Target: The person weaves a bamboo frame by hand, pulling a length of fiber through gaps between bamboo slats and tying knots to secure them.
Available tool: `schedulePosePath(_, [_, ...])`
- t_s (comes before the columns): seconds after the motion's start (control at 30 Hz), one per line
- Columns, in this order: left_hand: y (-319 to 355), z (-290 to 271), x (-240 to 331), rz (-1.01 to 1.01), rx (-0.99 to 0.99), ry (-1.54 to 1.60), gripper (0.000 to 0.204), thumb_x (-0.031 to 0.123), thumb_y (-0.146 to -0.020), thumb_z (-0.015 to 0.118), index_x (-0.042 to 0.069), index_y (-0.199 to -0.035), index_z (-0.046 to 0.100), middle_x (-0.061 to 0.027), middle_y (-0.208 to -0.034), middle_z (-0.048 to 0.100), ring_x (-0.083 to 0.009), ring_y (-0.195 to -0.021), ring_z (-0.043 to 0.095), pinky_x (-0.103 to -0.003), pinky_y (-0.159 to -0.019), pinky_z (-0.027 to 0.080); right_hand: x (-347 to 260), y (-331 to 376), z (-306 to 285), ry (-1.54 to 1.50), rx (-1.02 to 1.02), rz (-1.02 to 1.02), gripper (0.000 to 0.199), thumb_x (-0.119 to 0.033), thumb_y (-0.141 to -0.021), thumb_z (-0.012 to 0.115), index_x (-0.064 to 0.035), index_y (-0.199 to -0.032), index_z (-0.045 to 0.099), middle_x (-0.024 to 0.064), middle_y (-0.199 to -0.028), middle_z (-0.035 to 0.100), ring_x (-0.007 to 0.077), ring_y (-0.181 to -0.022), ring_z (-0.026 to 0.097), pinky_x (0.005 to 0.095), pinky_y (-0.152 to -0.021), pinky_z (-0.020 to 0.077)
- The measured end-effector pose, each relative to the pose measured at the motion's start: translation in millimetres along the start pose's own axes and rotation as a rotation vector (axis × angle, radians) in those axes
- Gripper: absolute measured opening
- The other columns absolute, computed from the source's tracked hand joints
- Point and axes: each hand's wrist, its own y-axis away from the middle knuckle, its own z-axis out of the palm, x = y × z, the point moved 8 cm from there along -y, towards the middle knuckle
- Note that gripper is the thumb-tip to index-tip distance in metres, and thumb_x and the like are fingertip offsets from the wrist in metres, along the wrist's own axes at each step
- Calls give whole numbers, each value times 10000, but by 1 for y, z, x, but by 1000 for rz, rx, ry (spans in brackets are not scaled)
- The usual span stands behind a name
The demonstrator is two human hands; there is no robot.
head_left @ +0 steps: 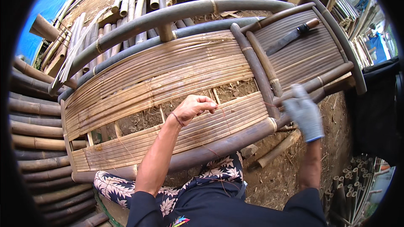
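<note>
Pinching a thin reddish string, the bare left hand rests over the slatted seat of a long brown bamboo bench frame, fingertips pressed together at the gap between slats. The right hand, in a grey work glove, grips the front rail near a crosspiece, fingers curled closed. A dark-bladed knife with a wooden handle lies on the slats beyond, well apart.

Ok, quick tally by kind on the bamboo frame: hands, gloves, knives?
Hands: 2, bare left hand and right hand
Gloves: 1, grey, on the right hand
Knives: 1, the knife lying on the slats
Total: 4
</note>
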Motion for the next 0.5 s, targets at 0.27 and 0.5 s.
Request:
schedulePosePath(0.27, [-14, 43, 20, -35, -26, -50, 170, 194, -911, 735, 36, -969, 761, -57, -868, 750, 0, -553, 448, -155, -486, 335, -47, -14, 134, -508, 38, -486, 235, -196, -885, 726, -78, -1089, 739, 122, -1117, 702, 273, -1077, 648, 359, -962, 502])
schedulePosePath(0.5, [-34, -15, -24, -127, 443, -32, 233, 119, -923, 663, -19, -1108, 691, -124, -938, 758, -66, -455, 446, -241, -428, 417, 67, 126, -75, -1861, -189, -743, 253, -146, -1042, 496, -169, -790, 509, -9, -695, 447, 129, -597, 451, 294, -622, 428])
